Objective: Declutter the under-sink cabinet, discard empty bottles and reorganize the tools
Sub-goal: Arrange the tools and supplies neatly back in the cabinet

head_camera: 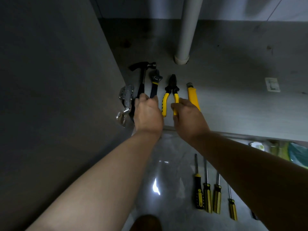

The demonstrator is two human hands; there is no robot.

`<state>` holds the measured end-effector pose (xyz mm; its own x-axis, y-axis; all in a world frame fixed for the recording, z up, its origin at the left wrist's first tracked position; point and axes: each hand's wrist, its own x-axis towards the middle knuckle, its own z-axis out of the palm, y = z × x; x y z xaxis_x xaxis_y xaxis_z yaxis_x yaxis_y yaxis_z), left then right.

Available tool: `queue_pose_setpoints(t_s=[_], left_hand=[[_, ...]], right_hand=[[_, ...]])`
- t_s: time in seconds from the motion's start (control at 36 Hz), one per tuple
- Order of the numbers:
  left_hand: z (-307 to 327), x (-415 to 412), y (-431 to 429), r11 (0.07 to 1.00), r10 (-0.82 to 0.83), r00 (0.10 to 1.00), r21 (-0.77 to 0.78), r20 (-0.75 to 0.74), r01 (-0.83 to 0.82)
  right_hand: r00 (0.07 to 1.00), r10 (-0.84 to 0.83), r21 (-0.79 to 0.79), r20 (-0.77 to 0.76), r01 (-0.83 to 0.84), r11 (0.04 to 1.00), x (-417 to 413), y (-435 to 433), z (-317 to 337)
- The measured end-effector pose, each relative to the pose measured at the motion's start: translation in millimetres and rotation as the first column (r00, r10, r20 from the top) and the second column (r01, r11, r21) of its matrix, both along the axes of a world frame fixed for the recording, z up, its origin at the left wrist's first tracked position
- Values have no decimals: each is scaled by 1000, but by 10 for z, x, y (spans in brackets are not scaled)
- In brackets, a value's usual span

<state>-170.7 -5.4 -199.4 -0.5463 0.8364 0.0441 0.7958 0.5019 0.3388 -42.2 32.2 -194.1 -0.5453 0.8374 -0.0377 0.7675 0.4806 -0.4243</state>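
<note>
Both my hands reach into the under-sink cabinet (233, 69), where tools lie side by side in a row. My left hand (148, 112) lies over the handle ends of the hammer (143, 77) and the adjustable wrench (154, 84). Its fingers bend down out of sight, so I cannot tell whether it grips either. My right hand (188, 117) appears to pinch the right handle of the yellow pliers (172, 88) between thumb and forefinger. Just right of that hand lies the yellow utility knife (193, 95). Just left of my left hand, silver locking pliers (126, 99) sit against the cabinet wall (66, 64).

By my reading the row is nearly set and only needs squaring. Four screwdrivers (207, 197) lie on the tiled floor (166, 180) behind my right wrist, outside the cabinet. I see no bottles inside. A bag (298, 154) further right is too dim to read. The drain pipe (188, 27) rises beyond the row, well apart from both hands.
</note>
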Motion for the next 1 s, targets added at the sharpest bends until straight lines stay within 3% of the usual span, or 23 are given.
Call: queue_pose_setpoints(t_s=[0.14, 0.28, 0.36, 0.42, 0.53, 0.81, 1.0], left_hand=[[-45, 3, -11, 997, 37, 999, 64, 31, -39], [-56, 91, -21, 959, -141, 989, 254, 49, 124], [-102, 147, 17, 944, -285, 958, 186, 42, 273], [-148, 178, 32, 946, -317, 946, 95, 67, 310], [-190, 196, 19, 944, -327, 942, 78, 70, 322], [-187, 223, -45, 960, -268, 963, 88, 7, 266], [-196, 270, -77, 975, -182, 983, 129, 5, 180]], right_hand=[[1000, -11, -15, 3, 11, 1000, -73, 1, -1], [999, -31, -6, -27, 31, 1000, 2, 11, 80], [982, -175, 204, 71, 158, 966, 202, 46, 126], [969, -230, 190, 89, 210, 959, 332, 71, 111], [982, -188, 14, 27, 188, 982, 446, 89, 5], [986, -126, 30, -110, 130, 991, 256, 45, -118], [985, -124, 35, -120, 129, 991, 257, 56, -151]])
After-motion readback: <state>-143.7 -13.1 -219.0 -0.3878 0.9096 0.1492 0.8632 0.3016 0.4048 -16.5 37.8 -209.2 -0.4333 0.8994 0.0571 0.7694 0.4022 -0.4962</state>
